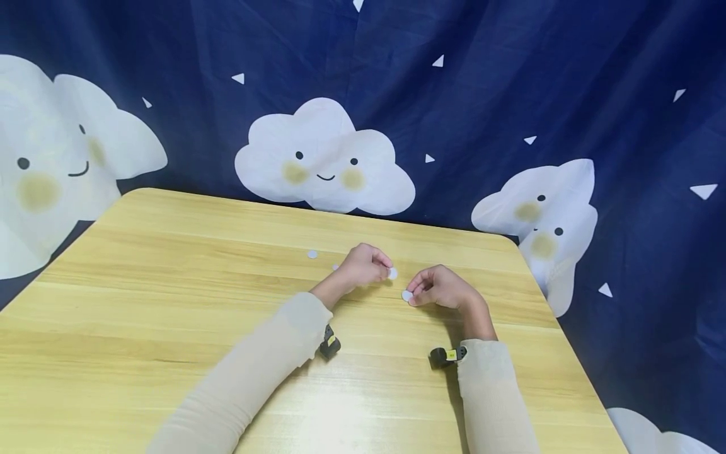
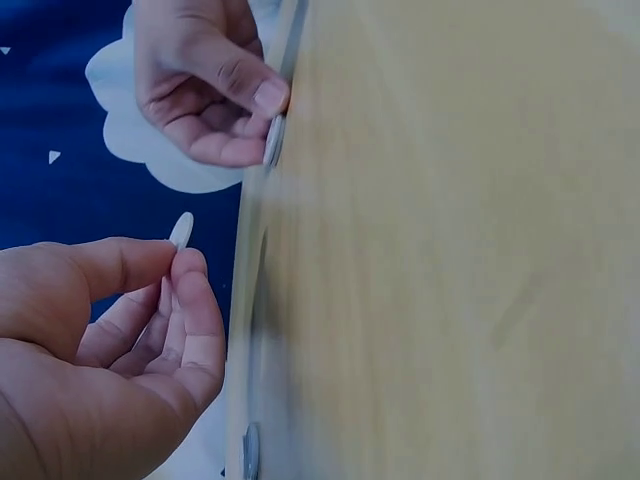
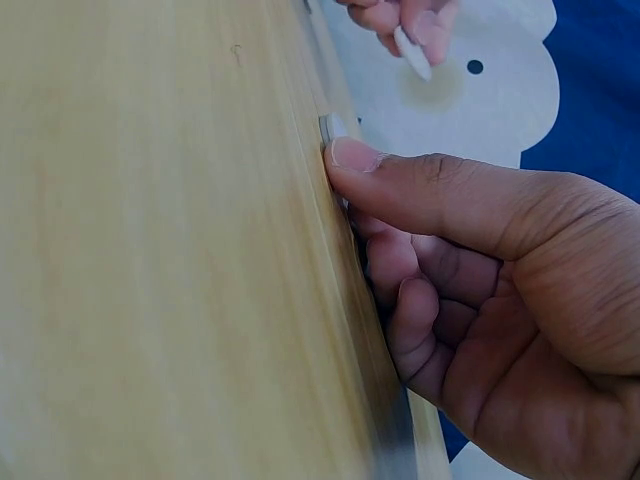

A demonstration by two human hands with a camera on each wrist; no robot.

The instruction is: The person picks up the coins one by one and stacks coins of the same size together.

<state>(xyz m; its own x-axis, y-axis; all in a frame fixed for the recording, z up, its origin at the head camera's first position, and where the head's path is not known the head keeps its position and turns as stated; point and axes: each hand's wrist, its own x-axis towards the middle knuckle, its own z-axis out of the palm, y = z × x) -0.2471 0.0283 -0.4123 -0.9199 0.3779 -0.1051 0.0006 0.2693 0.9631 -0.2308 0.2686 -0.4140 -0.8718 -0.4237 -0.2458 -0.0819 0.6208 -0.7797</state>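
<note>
My left hand (image 1: 364,265) pinches a small white disc (image 1: 393,273) between thumb and fingertips, above the wooden table (image 1: 170,302). In the left wrist view that disc (image 2: 182,230) stands on edge, thin, at the tips of thumb and forefinger. To its right, my right hand (image 1: 445,287) is low at the tabletop and pinches another white disc (image 1: 407,295). The right wrist view shows the thumb laid over this disc (image 3: 331,127), with only its edge poking out, and the other fingers curled beneath. The two hands are a short way apart.
Two more white pieces lie on the table left of my left hand: a round disc (image 1: 312,254) and one (image 1: 335,267) partly hidden by the wrist. A dark blue curtain (image 1: 482,94) with printed clouds hangs behind the table's far edge. Each wrist wears a small black camera (image 1: 330,343).
</note>
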